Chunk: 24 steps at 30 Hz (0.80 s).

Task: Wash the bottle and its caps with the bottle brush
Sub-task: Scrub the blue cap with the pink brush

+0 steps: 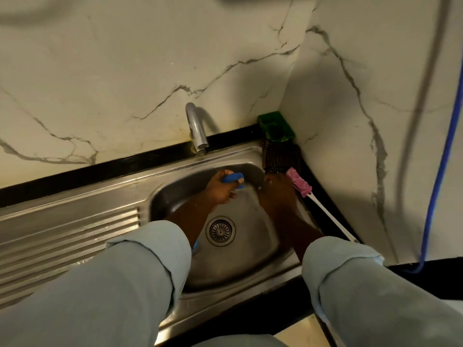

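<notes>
Walls veined like marble meet in a corner behind a steel sink, which is set into a black tabletop. Two pale blue sleeves reach in from the near edge. A tap stands at the back of the sink, and no stream shows from it.

The bottle brush lies along the right rim. Its pink head points to the back corner, and its thin white handle runs towards the person. A dark mesh mat lies behind the head, with a green holder further back in the corner.

The left hand is low in the basin below the tap, with its fingers curled round a blue cap. The right hand is at the right side of the basin, in shadow. I cannot tell whether its fingers are spread or curled, and nothing shows in it.

A small blue piece peeps out beside the left sleeve, near the drain. It is too hidden to tell whether it is the bottle or a second cap.

The brush is just to the right of the right hand, with its head beside the fingertips, so that hand is by far the nearer one. The left hand is busy with the cap. Taking up the brush would probably mean a short reach outward over the rim to grip across the handle just below the head. The washing looks to be at the cap stage.
</notes>
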### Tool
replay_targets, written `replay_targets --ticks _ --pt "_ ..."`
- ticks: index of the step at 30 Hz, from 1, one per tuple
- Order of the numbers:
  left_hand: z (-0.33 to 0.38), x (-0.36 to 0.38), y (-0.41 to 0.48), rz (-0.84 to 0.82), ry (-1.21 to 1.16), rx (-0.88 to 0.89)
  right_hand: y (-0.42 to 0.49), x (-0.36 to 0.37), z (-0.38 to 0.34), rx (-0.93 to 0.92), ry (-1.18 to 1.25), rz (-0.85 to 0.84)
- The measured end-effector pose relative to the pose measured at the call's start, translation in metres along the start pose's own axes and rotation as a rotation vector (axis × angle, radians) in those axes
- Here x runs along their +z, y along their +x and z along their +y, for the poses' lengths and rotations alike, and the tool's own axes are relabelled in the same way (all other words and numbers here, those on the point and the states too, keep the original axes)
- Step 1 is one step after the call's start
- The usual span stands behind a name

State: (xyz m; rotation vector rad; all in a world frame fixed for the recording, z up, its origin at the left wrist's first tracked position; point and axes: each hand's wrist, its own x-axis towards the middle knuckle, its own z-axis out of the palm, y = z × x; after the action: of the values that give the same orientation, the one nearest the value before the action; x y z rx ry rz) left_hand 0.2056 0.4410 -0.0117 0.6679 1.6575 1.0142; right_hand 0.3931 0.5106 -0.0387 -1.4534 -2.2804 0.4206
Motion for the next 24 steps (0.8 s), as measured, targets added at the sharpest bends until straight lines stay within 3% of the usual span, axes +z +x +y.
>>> replay_targets --ticks 5,11,18,24 --pt "0.009 0.026 -0.002 -0.071 -0.141 -0.14 0.014 -0.039 0.039 0.168 -0.207 0.019" --pt "0.011 0.038 -0.002 -0.146 -0.39 -0.259 0.017 -0.034 0.07 0.316 -0.321 -0.197" --pt "0.006 0.024 -0.009 -0.14 -0.322 -0.258 0.023 -0.029 0.072 0.189 -0.338 -0.198" --pt "-0.002 -0.002 -0.008 -0.051 -0.464 -0.233 0.026 -0.023 0.022 -0.15 0.047 -0.26"
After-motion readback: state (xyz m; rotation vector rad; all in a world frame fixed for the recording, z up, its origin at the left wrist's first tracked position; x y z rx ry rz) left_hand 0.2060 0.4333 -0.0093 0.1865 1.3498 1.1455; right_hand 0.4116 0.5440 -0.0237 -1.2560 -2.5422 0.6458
